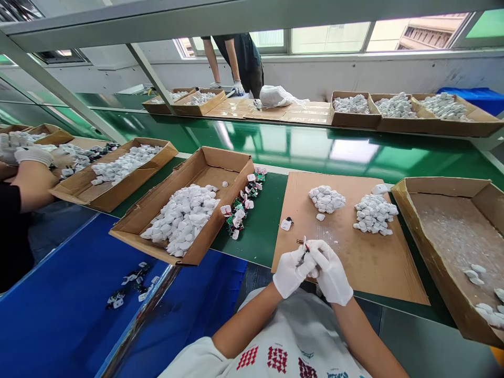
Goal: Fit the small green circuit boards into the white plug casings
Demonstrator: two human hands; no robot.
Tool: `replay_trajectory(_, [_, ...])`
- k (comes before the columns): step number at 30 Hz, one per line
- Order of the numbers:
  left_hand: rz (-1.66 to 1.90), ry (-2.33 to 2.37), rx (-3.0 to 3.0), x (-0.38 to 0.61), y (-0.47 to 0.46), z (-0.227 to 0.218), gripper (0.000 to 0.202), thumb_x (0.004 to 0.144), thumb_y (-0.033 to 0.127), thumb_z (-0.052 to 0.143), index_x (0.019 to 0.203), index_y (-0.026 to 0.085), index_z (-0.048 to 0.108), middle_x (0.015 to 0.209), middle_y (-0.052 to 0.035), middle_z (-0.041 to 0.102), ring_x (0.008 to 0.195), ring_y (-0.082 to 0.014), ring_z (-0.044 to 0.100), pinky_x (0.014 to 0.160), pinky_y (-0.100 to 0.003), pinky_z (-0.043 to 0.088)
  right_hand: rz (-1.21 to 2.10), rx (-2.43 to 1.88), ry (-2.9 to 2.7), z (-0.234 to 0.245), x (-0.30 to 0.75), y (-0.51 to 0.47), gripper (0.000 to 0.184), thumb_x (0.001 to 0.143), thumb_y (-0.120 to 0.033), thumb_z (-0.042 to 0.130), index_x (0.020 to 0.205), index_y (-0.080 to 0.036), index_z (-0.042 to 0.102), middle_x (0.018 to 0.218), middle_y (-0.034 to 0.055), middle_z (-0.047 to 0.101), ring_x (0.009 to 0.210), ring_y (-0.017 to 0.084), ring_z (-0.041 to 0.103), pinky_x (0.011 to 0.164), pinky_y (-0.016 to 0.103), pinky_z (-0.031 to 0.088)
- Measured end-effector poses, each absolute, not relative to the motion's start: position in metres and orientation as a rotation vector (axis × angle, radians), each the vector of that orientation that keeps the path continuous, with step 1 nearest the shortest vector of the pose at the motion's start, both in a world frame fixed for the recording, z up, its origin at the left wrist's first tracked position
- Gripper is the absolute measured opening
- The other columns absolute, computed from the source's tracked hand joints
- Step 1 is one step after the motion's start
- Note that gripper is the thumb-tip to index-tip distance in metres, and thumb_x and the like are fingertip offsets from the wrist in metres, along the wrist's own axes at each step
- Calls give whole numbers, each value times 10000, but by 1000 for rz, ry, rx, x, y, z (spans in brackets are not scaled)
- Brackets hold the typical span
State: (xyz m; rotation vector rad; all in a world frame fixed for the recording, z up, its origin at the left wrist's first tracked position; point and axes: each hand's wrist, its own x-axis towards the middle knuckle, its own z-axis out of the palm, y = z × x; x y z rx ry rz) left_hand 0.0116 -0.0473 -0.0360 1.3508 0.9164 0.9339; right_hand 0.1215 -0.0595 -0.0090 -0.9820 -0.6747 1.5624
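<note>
Your left hand (290,273) and your right hand (329,274), both in white gloves, are closed narrow and close together, and they pinch a small part with a red tip (304,244) just above the near edge of a brown cardboard sheet (378,262). Your fingers cover most of this part, so I cannot tell exactly what it is. On the far side of your hands, two heaps of white plastic pieces (326,199) (375,214) lie on the sheet, and there is white dust around them. This dust could make your gloves slippery, and because you hold the small part only with your fingertips, it could slip and fall. On your left, small green circuit boards (241,209) lie in a loose group on the green conveyor belt (260,236), beside a cardboard box of white pieces (220,163). If your sleeve or the box touches them, they could slide over the belt edge onto the blue mat (66,278), where a few boards (129,283) already lie.
</note>
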Motion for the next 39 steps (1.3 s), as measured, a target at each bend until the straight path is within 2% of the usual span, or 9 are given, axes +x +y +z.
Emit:
replay_trajectory(3, [923, 904, 1397, 9, -46, -37, 448, 786, 580, 544, 798, 144, 646, 660, -45, 665, 609, -169, 612, 611, -272, 489, 1576, -978, -716, -7, 125, -58, 238, 717, -344, 716, 711, -191, 535, 751, -33, 575, 416, 22, 318, 366, 180, 264])
replay_trajectory(6, [940, 848, 1302, 8, -43, -34, 460, 786, 561, 564, 879, 123, 670, 797, -74, 696, 749, -210, 638, 714, -313, 509, 1483, -1018, -938, -9, 135, -58, 226, 851, -422, 552, 851, -204, 611, 826, 11, 624, 483, 64, 439, 420, 207, 380])
replay_trajectory(9, [917, 765, 1195, 5, -38, -33, 474, 790, 555, 573, 956, 119, 662, 902, -94, 696, 855, -231, 635, 816, -350, 491, 1149, -1078, -1378, -16, 148, -59, 327, 880, -410, 507, 1139, -232, 597, 1076, 76, 648, 821, 174, 624, 676, 305, 535])
replay_trajectory(11, [880, 722, 1136, 4, -35, -34, 515, 775, 600, 565, 931, 117, 653, 882, -95, 684, 833, -222, 630, 807, -353, 484, 803, -1112, -1646, -20, 153, -58, 365, 832, -323, 598, 1191, -261, 577, 1189, 78, 618, 1018, 214, 611, 836, 352, 528])
replay_trajectory(14, [841, 766, 1114, 5, -32, -38, 559, 718, 670, 574, 771, 118, 640, 757, -68, 651, 745, -196, 596, 741, -332, 475, 399, -1092, -1814, -24, 154, -56, 316, 814, -216, 622, 1120, -290, 611, 1108, 56, 659, 998, 198, 630, 840, 337, 531])
replay_trajectory(18, [853, 929, 1137, 7, -30, -38, 553, 701, 673, 583, 629, 125, 609, 636, -38, 600, 666, -168, 546, 682, -308, 455, 192, -1076, -1841, -22, 148, -54, 273, 809, -198, 630, 1069, -281, 623, 958, 45, 699, 846, 184, 659, 739, 321, 543])
replay_trajectory(24, [620, 757, 1116, 0, -21, -28, 582, 654, 690, 615, 662, 108, 637, 651, -54, 623, 598, -164, 588, 608, -306, 492, 367, -1104, -1805, -21, 151, -53, 241, 803, -228, 629, 1040, -276, 639, 952, 54, 695, 851, 193, 657, 746, 332, 550])
replay_trajectory(31, [801, 612, 959, 4, -22, -48, 530, 700, 613, 650, 824, 98, 649, 829, -114, 677, 850, -249, 635, 807, -389, 486, 1052, -1073, -1475, -24, 141, -57, 276, 853, -303, 571, 1119, -257, 626, 1165, 63, 635, 1063, 215, 606, 922, 367, 513])
replay_trajectory(39, [910, 596, 938, 7, -27, -56, 512, 715, 557, 679, 1013, 154, 576, 995, -94, 645, 1002, -255, 607, 924, -425, 443, 1389, -870, -884, -36, 117, -60, 196, 838, -394, 597, 940, -233, 644, 1088, 60, 672, 996, 211, 637, 812, 338, 563])
